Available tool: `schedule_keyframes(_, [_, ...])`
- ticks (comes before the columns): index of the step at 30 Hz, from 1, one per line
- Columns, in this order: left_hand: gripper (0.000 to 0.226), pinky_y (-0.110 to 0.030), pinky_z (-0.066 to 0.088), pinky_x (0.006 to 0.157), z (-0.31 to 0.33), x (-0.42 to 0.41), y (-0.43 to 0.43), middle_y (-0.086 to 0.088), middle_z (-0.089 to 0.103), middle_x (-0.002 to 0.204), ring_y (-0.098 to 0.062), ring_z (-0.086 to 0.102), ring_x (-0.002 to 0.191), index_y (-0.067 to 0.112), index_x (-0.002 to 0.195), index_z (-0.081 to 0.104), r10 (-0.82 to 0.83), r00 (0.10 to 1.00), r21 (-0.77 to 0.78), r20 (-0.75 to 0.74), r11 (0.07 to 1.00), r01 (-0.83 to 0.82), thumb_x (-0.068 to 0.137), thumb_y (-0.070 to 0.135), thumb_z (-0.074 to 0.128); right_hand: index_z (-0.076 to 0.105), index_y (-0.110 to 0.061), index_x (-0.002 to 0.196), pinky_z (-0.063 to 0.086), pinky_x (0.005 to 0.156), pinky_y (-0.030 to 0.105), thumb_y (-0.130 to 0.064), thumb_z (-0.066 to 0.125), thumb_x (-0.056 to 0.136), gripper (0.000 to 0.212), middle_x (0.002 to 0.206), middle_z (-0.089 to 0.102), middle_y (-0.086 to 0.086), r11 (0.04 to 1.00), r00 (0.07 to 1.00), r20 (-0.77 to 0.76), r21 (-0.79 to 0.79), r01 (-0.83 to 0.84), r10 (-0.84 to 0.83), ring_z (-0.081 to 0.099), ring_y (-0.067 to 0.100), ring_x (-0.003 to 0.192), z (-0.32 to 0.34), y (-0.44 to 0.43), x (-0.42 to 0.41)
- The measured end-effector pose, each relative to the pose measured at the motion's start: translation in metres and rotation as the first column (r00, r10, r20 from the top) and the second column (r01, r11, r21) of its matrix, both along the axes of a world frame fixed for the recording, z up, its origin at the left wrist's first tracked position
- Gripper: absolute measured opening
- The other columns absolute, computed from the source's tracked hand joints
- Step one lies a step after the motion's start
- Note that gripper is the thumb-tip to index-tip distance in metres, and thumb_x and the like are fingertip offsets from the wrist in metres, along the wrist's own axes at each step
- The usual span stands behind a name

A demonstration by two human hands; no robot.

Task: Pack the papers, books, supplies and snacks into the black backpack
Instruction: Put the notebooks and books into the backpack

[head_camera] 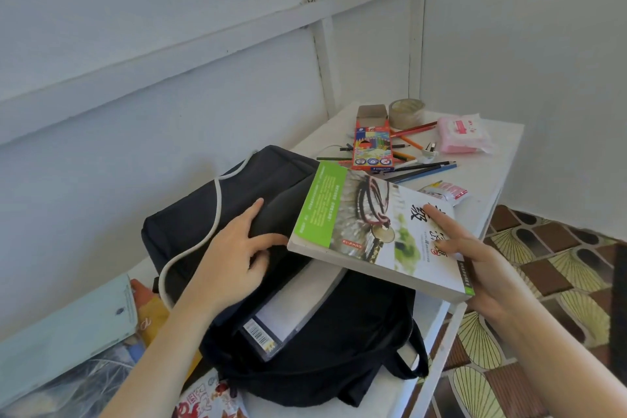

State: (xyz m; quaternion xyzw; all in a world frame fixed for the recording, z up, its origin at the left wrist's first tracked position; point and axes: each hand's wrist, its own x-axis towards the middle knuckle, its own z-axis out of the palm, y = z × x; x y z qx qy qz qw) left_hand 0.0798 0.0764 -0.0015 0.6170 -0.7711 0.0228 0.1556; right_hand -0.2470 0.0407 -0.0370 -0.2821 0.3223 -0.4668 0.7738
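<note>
White table (481,170), 1 black backpack (342,353), 1 book (363,227) in R hand (478,265)

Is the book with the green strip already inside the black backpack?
No, the right hand holds the book above the open backpack.

Pale blue-white walls (169,44) crossed by raised white battens (203,41) fill the upper frame. A white counter (481,176) stands in the corner; patterned brown-and-yellow floor tiles (556,268) show lower right.

Backpack (278,282) lies mid-table (481,180) w/ book (376,231) over it, pencil box (372,149) & tape roll (406,113) behind.
</note>
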Motion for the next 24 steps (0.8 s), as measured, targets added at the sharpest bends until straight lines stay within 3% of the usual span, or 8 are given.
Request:
schedule_keyframes(2, [0.045,-0.038,0.036,0.101,0.001,0.0,0.005,-0.001,0.018,0.155,-0.026,0.035,0.132,0.056,0.115,0.048,0.043,0.998,0.085,0.044,0.995,-0.046,0.074,0.046,0.067,0.063,-0.028,0.12,0.057,0.052,0.027,0.004,0.042,0.08,0.055,0.119,0.064,-0.005,1.0,1.0,-0.001,-0.006,-0.009,0.009,0.069,0.026,0.084,-0.001,0.0,0.0])
schedule_keyframes(5, [0.064,-0.018,0.04,0.08,0.009,0.004,0.002,0.013,0.045,0.126,-0.013,0.051,0.107,0.075,0.103,0.037,0.059,0.997,0.162,-0.049,0.985,-0.05,0.071,0.035,0.075,0.064,-0.029,0.117,0.058,0.053,0.029,-0.001,0.048,0.07,0.058,0.117,0.066,-0.006,0.999,0.999,-0.016,-0.011,-0.035,0.035,0.069,0.027,0.085,-0.002,0.001,0.002])
schedule_keyframes(7, [0.067,-0.026,0.043,0.081,0.02,0.01,-0.004,0.016,0.055,0.101,-0.008,0.054,0.095,0.077,0.092,0.043,0.083,0.983,0.172,-0.162,0.984,-0.054,0.07,0.025,0.078,0.068,-0.03,0.112,0.057,0.053,0.029,-0.002,0.048,0.067,0.056,0.113,0.068,-0.007,0.999,0.998,-0.029,-0.015,-0.049,0.048,0.069,0.028,0.085,-0.001,0.002,0.002])
schedule_keyframes(11, [0.066,-0.033,0.037,0.102,0.043,0.024,-0.012,0.016,0.062,0.114,-0.007,0.055,0.11,0.069,0.094,0.056,0.133,0.932,0.183,-0.337,0.98,-0.074,0.065,0.015,0.082,0.075,-0.03,0.099,0.057,0.05,0.029,0.001,0.046,0.068,0.052,0.108,0.071,-0.003,0.993,0.992,-0.057,-0.043,-0.113,0.111,0.07,0.029,0.082,0.002,0.002,-0.003])
schedule_keyframes(13, [0.071,-0.024,0.037,0.098,0.056,0.028,-0.016,0.02,0.063,0.111,-0.003,0.056,0.106,0.07,0.093,0.056,0.118,0.917,0.175,-0.382,0.983,-0.053,0.065,0.01,0.081,0.074,-0.028,0.1,0.057,0.05,0.029,-0.001,0.056,0.064,0.049,0.11,0.07,0.001,0.987,0.986,-0.059,-0.046,-0.156,0.154,0.07,0.031,0.081,0.005,0.002,-0.005])
schedule_keyframes(16, [0.077,-0.002,0.035,0.083,0.074,0.028,-0.02,0.027,0.061,0.103,0.015,0.055,0.092,0.071,0.092,0.055,0.073,0.908,0.151,-0.412,0.988,-0.011,0.064,0.004,0.081,0.072,-0.025,0.107,0.057,0.052,0.03,-0.002,0.069,0.048,0.063,0.115,0.068,0.005,0.97,0.967,-0.115,-0.057,-0.236,0.229,0.07,0.033,0.083,0.009,0.001,-0.004])
schedule_keyframes(20, [0.078,0.005,0.032,0.076,0.087,0.024,-0.02,0.036,0.063,0.094,0.024,0.052,0.086,0.068,0.096,0.055,0.04,0.914,0.127,-0.404,0.992,0.013,0.063,0.003,0.082,0.072,-0.021,0.106,0.058,0.054,0.031,0.01,0.055,0.067,0.053,0.112,0.069,0.009,0.968,0.961,-0.149,-0.064,-0.244,0.232,0.07,0.032,0.079,0.019,-0.004,0.008])
schedule_keyframes(24, [0.075,0.002,0.035,0.074,0.093,0.017,-0.015,0.016,0.064,0.093,0.01,0.056,0.088,0.065,0.099,0.055,0.033,0.928,0.09,-0.372,0.996,0.001,0.065,0.003,0.081,0.067,-0.019,0.112,0.057,0.055,0.026,0.013,0.042,0.083,0.05,0.1,0.073,0.001,0.982,0.967,-0.203,-0.073,-0.174,0.156,0.07,0.024,0.075,0.033,-0.011,0.035])
